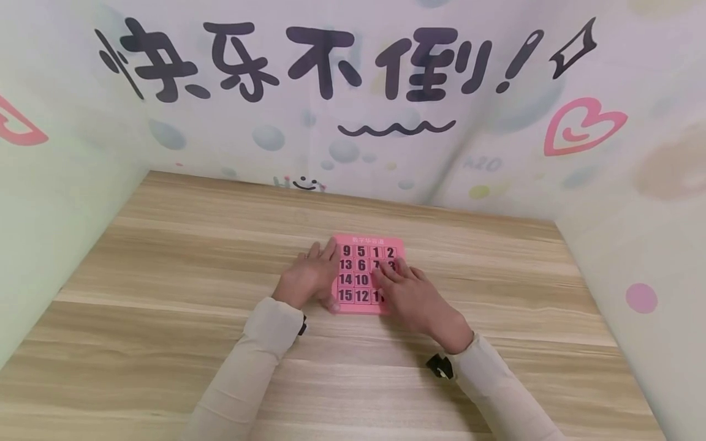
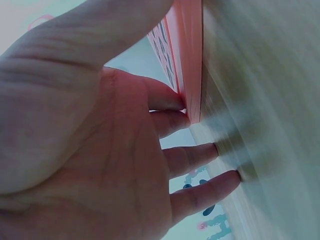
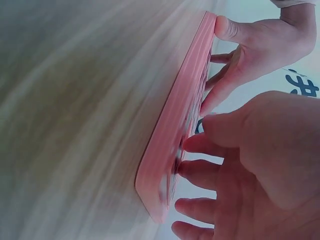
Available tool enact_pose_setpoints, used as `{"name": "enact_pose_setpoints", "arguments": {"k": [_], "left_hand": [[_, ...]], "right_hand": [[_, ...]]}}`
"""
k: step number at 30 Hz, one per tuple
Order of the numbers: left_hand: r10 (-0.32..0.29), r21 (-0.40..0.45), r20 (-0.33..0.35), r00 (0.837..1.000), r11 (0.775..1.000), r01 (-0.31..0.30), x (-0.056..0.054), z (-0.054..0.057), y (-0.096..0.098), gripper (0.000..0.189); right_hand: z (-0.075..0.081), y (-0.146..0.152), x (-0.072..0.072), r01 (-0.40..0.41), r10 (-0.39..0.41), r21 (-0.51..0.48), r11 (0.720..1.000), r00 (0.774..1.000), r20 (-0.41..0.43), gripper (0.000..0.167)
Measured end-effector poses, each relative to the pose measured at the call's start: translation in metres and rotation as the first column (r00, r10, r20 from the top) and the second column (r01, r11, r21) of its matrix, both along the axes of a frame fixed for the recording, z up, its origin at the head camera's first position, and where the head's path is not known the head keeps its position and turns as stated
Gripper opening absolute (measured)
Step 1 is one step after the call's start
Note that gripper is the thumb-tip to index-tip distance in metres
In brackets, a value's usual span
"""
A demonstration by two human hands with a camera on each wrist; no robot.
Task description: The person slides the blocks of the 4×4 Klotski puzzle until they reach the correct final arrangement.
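Observation:
A pink number slide puzzle (image 1: 361, 280) lies flat on the table, its black-numbered tiles facing up. My left hand (image 1: 306, 278) holds its left side, thumb at the near corner and index finger near the far one. In the left wrist view, the other fingers spread beside the pink frame (image 2: 187, 50), two tips touching the table. My right hand (image 1: 416, 300) reaches over the puzzle's right side, fingertips on or just above the tiles and covering several of them. The right wrist view shows these fingers (image 3: 200, 175) fairly straight along the frame's upper edge.
The wood-grain table (image 1: 193, 257) extends around the puzzle on all sides. A white printed backdrop (image 1: 265, 153) with large black characters rises behind the table, and pale walls stand at left and right.

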State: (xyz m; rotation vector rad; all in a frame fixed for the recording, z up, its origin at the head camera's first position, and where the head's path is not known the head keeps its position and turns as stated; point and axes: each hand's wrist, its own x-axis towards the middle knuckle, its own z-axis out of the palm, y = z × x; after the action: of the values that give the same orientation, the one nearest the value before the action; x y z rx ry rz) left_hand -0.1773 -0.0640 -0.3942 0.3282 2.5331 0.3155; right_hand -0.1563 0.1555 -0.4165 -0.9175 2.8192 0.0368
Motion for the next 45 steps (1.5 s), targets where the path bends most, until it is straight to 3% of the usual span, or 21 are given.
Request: {"name": "enact_pose_setpoints", "arguments": {"k": [10, 14, 20, 29, 37, 45], "left_hand": [[0.021, 0.011, 0.015, 1.0, 1.0, -0.021, -0.001, 0.0, 0.0, 0.122], [0.021, 0.02, 0.012, 1.0, 1.0, -0.021, 0.0, -0.001, -0.001, 0.122], [0.032, 0.038, 0.015, 0.999, 0.999, -0.032, 0.001, 0.0, -0.003, 0.124], [0.028, 0.037, 0.015, 1.0, 0.999, -0.028, 0.0, -0.002, -0.002, 0.122], [0.032, 0.04, 0.016, 0.999, 0.999, -0.033, -0.001, -0.003, -0.001, 0.123], [0.032, 0.032, 0.019, 0.999, 0.999, -0.033, -0.001, -0.003, -0.001, 0.122]], "right_hand": [[-0.001, 0.007, -0.001, -0.014, 0.012, -0.033, 0.999, 0.999, -0.043, 0.049], [0.002, 0.008, 0.006, -0.046, 0.044, -0.03, 0.999, 0.997, -0.066, 0.047], [0.008, 0.006, 0.02, -0.069, 0.069, 0.004, 0.998, 0.997, -0.031, 0.048], [0.013, 0.009, 0.032, -0.143, 0.144, 0.023, 0.989, 0.985, -0.09, 0.04], [0.014, 0.013, 0.037, -0.198, 0.202, 0.037, 0.979, 0.967, -0.159, 0.037], [0.014, 0.013, 0.038, -0.197, 0.201, 0.042, 0.98, 0.969, -0.147, 0.037]]}}
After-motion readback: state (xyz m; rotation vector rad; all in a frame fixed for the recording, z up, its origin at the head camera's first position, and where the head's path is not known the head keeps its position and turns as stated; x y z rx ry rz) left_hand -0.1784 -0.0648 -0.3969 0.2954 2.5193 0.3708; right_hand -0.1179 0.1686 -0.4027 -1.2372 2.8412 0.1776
